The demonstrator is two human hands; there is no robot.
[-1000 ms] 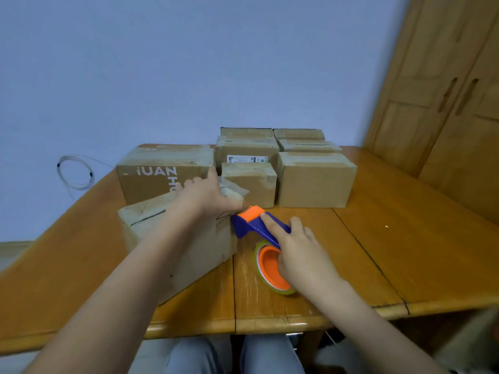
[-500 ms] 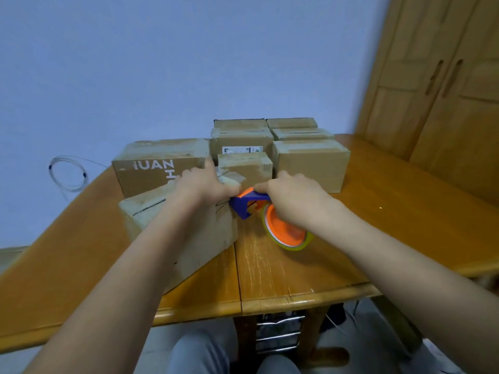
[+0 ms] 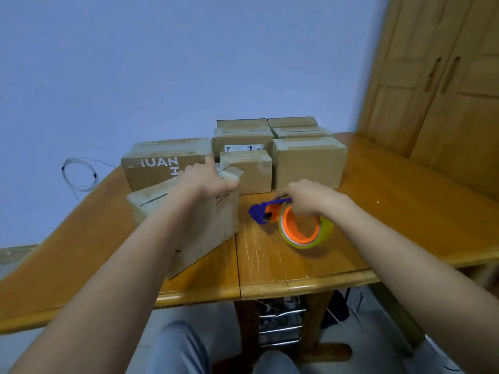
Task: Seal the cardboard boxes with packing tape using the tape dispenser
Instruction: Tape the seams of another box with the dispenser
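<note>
A cardboard box (image 3: 205, 230) lies tilted at the middle left of the wooden table (image 3: 391, 211). My left hand (image 3: 208, 179) presses on its far top corner, thumb hooked over the right edge by a loose tape end. To the right, my right hand (image 3: 310, 198) grips the blue and orange tape dispenser (image 3: 266, 211) from above. Its yellow-green tape roll with an orange core (image 3: 305, 230) hangs just over the table. The dispenser's blue head points left and stands a short gap away from the box's side.
Several more cardboard boxes stand in a cluster at the back: a lettered one (image 3: 164, 163) at left, a small one (image 3: 248, 171) in the middle, a larger one (image 3: 310, 160) at right. A wooden cupboard (image 3: 445, 76) is at right. A coiled cable (image 3: 78, 171) hangs at the wall.
My right hand has pulled the dispenser away from the box's corner, to the right and down toward the table. My left hand stays on the box.
</note>
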